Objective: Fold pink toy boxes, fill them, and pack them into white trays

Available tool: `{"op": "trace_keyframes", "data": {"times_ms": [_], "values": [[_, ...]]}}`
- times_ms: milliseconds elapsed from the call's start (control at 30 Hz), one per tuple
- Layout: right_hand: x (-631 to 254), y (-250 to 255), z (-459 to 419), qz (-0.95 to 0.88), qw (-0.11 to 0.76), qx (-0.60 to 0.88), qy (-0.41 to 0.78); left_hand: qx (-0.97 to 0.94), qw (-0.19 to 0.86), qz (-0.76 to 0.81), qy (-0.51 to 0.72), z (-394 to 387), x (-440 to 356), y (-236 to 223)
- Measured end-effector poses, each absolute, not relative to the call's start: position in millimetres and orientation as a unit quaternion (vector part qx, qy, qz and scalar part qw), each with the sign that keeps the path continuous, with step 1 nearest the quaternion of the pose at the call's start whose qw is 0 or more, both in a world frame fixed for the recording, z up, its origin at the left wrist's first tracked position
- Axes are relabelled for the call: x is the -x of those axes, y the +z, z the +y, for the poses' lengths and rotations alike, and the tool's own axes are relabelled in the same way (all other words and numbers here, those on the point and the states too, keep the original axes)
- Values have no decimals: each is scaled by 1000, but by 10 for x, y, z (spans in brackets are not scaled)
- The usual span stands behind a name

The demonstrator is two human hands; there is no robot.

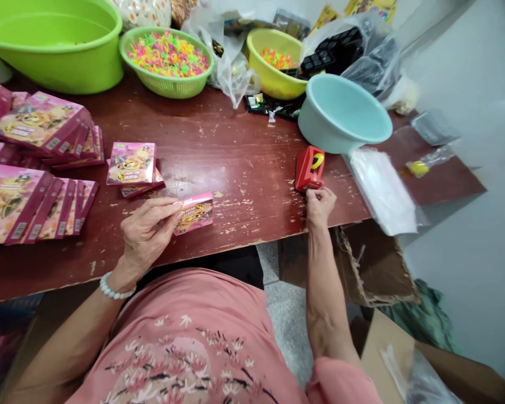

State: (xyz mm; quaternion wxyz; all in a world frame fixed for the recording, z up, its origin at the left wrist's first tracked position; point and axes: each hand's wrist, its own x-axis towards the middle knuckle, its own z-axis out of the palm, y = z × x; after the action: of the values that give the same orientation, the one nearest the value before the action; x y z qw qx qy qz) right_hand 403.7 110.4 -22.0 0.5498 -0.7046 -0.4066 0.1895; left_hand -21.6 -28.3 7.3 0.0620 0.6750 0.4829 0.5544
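My left hand [151,227] pinches a small pink printed box [196,213] by its left end, just above the table's front edge. To the right, my right hand [320,205] is closed in a pinch at the front end of a red tape dispenser [308,167] with a yellow core. What lies between those fingertips is hidden; any clear tape there is too thin to see. Beyond my left hand, a pink box [132,163] rests flat on another one. Many more pink boxes [42,123] are piled in leaning rows at the left.
Along the back stand a big green tub [59,67], a green basket [168,84] of small colourful pieces, a yellow basin [273,84] and a light blue basin [345,112]. Clear plastic bags [385,191] lie at the right edge. Cardboard boxes [374,264] sit below.
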Motion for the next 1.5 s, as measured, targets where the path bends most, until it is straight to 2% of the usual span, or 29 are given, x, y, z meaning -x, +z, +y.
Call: {"op": "trace_keyframes", "data": {"times_ms": [133, 200, 300, 433, 633, 833, 900, 1067, 1200, 1300, 1400, 1500], "values": [[-3695, -161, 829, -406, 548, 717, 145, -677, 62, 476, 557, -271, 208, 75], [-3330, -16, 591, -468, 534, 673, 207, -675, 65, 480, 557, -260, 203, 85], [-2619, 269, 197, -581, 496, 529, 369, -671, 73, 482, 559, -255, 190, 122], [-1821, 470, -52, -672, 476, 403, 400, -679, 85, 482, 547, -293, 164, 210], [-1565, 337, 21, -698, 436, 457, 337, -728, 22, 479, 491, -342, 192, 223], [-1648, 300, 27, -657, 425, 468, 411, -784, -89, 439, 429, -348, 227, 162], [-1646, 310, 20, -652, 427, 469, 415, -796, -91, 453, 391, -357, 221, 199], [-1629, 278, 25, -662, 432, 458, 406, -794, 69, 493, 349, -338, 206, 302], [-1643, 92, 74, -689, 394, 501, 345, -730, 274, 524, 343, -303, 167, 193], [-1694, -64, 91, -693, 401, 516, 303, -632, 403, 544, 377, -344, 130, 73], [-1793, -97, 9, -687, 418, 508, 310, -601, 460, 532, 381, -485, 133, 76], [-1920, 9, -180, -666, 384, 505, 392, -633, 468, 512, 344, -702, 157, 200]]}}
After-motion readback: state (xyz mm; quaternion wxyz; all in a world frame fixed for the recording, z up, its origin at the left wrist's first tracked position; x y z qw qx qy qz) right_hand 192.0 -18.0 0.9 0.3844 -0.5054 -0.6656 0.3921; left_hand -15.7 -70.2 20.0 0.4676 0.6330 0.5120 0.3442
